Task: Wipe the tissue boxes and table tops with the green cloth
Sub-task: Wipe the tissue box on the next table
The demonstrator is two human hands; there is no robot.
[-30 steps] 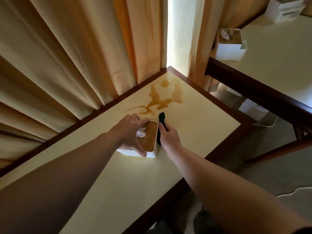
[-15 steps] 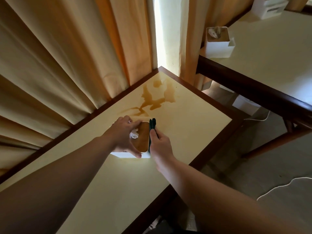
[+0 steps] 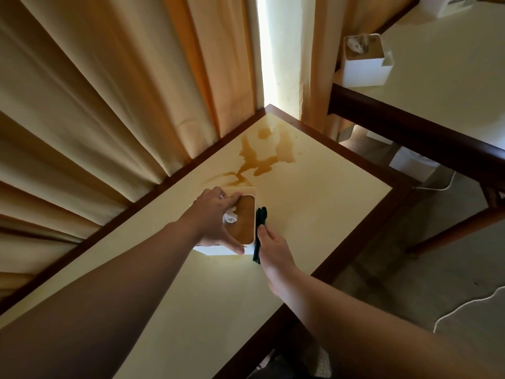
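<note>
Two hands work one tissue box on the near surface (image 3: 314, 214).

The left hand (image 3: 216, 220) grips the tissue box (image 3: 244, 222) from above, fingers curled over its edges; its long axis runs away from the person. The right hand (image 3: 270, 242) presses the green cloth (image 3: 259, 231) against the box's right side. Beyond lies a brown spill (image 3: 259, 160). A second tissue box (image 3: 363, 61) stands on the far surface (image 3: 451, 77).

Tissue box (image 3: 247, 214) under my left hand (image 3: 216, 220): white body, tan wood-tone lid, white tissue. Cloth (image 3: 260, 231) in my right hand (image 3: 273, 248), right of that box: dark green. Table top (image 3: 314, 209): pale cream, dark brown rim, amber stain (image 3: 259, 160) beyond the box. Curtains (image 3: 109, 91) behind: golden beige. Second tissue box (image 3: 366, 64), far right: white, tan lid.
</note>
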